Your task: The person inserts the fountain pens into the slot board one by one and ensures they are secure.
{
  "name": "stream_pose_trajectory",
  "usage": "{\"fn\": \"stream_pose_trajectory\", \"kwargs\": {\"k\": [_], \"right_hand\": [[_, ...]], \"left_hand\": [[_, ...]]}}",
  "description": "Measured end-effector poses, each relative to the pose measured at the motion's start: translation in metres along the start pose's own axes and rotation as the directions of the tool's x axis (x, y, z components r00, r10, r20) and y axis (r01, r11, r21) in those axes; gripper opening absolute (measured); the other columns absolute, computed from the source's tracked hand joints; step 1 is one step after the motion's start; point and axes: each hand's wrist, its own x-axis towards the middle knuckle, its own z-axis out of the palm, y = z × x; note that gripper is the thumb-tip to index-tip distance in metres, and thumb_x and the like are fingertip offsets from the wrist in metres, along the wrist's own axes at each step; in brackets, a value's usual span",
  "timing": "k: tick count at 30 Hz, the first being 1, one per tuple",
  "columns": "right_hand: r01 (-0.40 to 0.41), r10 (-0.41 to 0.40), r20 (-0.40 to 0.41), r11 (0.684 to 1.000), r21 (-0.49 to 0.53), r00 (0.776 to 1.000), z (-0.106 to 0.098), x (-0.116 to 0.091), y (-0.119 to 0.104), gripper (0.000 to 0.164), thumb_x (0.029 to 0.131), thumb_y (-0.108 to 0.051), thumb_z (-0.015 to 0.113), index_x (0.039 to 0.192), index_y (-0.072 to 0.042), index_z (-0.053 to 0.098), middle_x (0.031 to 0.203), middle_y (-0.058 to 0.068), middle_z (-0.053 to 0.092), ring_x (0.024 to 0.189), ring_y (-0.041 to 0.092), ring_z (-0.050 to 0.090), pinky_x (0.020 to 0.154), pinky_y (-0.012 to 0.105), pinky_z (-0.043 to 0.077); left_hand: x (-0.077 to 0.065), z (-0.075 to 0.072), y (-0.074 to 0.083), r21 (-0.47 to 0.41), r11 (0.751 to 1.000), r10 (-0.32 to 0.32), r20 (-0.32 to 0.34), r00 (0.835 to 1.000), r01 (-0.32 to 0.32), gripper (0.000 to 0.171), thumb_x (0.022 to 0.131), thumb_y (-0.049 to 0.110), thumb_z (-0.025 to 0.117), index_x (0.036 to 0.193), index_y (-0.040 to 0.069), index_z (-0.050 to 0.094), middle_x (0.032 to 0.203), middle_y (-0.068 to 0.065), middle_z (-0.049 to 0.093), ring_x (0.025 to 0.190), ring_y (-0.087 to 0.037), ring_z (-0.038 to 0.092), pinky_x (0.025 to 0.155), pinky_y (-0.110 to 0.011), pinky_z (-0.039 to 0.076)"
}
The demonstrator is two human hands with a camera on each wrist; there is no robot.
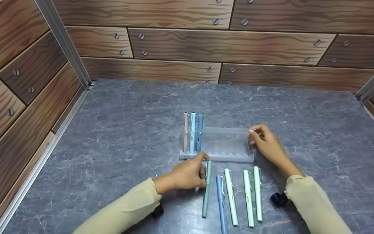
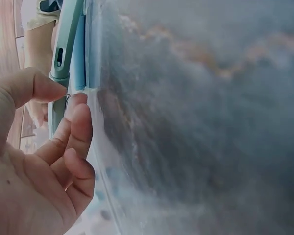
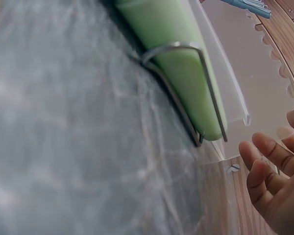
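My left hand (image 1: 188, 174) pinches a dark green pen (image 1: 207, 191) with a metal clip, close in front of the clear pen rack (image 1: 227, 143). The left wrist view shows the thumb and fingertips (image 2: 79, 115) on the pen near its clip. At the rack's right side, my right hand (image 1: 268, 144) holds the edge between thumb and fingers. Standing side by side in the rack's left slots are a grey-brown pen (image 1: 185, 133), a light blue pen (image 1: 193, 133) and a darker blue pen (image 1: 200, 133).
In front of the rack lie a blue pen (image 1: 221, 203) and three mint green pens (image 1: 230, 196), clips up. One light green pen (image 3: 181, 83) looms large in the right wrist view. Wood-patterned walls (image 1: 174, 42) enclose the grey marbled table (image 1: 125, 130).
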Motion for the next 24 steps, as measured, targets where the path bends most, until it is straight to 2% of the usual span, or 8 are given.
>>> {"fn": "stream_pose_trajectory", "kwargs": {"k": [11,19,24], "right_hand": [[-0.011,0.011,-0.001,0.999,-0.033,1.000,-0.0007,0.0010,0.0009,0.027,0.102,-0.023,0.048,0.114,0.001,0.053,0.099,0.021,0.066,0.072,0.007,0.063,0.071,0.017,0.050],[-0.010,0.010,0.016,1.000,-0.014,1.000,-0.0004,0.0014,0.0016,0.029,0.102,-0.025,0.047,0.116,0.001,0.052,0.101,0.021,0.064,0.077,0.016,0.066,0.073,0.021,0.053],[-0.006,0.006,0.010,1.000,-0.001,1.000,-0.0001,0.0006,0.0004,0.029,0.102,-0.024,0.048,0.115,0.002,0.052,0.100,0.021,0.064,0.076,0.015,0.065,0.072,0.021,0.053]], "left_hand": [[-0.0004,-0.0022,-0.0012,-0.039,0.999,-0.022,0.008,1.000,0.022,0.065,0.072,0.003,0.074,0.126,0.018,0.042,0.075,0.009,0.064,0.058,-0.004,0.053,0.058,-0.021,0.044],[-0.0012,-0.0047,-0.0016,-0.072,0.997,0.011,0.018,1.000,-0.010,0.064,0.071,0.000,0.072,0.124,0.019,0.040,0.073,0.009,0.059,0.057,-0.003,0.051,0.056,-0.020,0.043],[-0.0024,-0.0065,-0.0007,-0.075,0.997,0.013,0.037,0.999,-0.010,0.064,0.071,0.001,0.072,0.123,0.019,0.039,0.072,0.009,0.059,0.057,-0.004,0.050,0.055,-0.020,0.043]]}}
